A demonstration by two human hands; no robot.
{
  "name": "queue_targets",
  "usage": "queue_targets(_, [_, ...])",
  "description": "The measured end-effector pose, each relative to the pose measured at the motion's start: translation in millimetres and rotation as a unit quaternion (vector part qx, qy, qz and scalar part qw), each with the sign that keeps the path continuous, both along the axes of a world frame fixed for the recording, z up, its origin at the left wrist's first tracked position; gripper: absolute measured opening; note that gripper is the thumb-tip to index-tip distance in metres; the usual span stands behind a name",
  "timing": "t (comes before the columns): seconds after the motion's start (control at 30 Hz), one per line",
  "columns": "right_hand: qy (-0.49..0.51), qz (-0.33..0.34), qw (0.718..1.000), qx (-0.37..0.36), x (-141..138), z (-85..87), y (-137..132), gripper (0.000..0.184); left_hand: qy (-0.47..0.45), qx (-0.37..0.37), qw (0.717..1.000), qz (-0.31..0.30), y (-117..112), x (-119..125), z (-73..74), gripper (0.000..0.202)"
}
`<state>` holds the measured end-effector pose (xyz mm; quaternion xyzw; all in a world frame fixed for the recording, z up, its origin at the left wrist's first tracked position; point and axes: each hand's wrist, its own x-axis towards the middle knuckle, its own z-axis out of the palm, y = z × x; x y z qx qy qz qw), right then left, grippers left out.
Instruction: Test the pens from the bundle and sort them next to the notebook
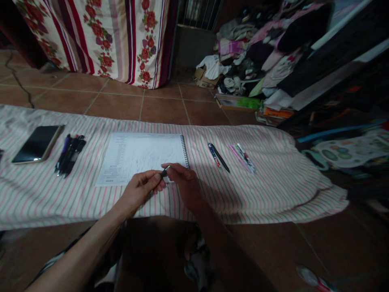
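Observation:
Both my hands meet over the near edge of a spiral notebook (142,156) that lies open on a striped cloth (273,182). My left hand (141,187) and my right hand (184,180) each pinch one small dark pen (164,172) between fingertips. The page carries faint scribbles and a printed column on its left side.
A phone (36,144) and a bunch of dark pens (69,155) lie left of the notebook. Two pens (218,157) and more pens (244,157) lie to its right. A floral bedspread (100,36) hangs behind; piled clothes (258,52) fill the right.

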<state>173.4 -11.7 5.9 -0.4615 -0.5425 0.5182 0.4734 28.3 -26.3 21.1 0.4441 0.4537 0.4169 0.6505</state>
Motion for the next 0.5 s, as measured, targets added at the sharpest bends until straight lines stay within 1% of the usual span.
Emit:
queue_targets(0.1, [0.007, 0.009, 1.000, -0.002, -0.2, -0.2, -0.4, 0.020, 0.015, 0.003, 1.000, -0.016, 0.9, -3.7, -2.0, 0.031])
queue_targets(0.3, [0.015, 0.019, 1.000, -0.002, -0.7, -3.2, 0.1, 0.023, 0.020, -0.009, 1.000, 0.002, -1.5, -3.9, -4.9, 0.035])
queue_targets(0.4, [0.047, 0.014, 0.998, -0.026, -1.9, -3.6, 0.3, 0.023, 0.010, -0.019, 1.000, 0.004, -2.0, -3.6, -3.6, 0.034])
queue_targets(0.5, [0.070, 0.018, 0.996, -0.051, -3.2, -1.6, 0.0, 0.024, 0.006, -0.008, 1.000, -0.016, -1.5, -3.9, -1.8, 0.031])
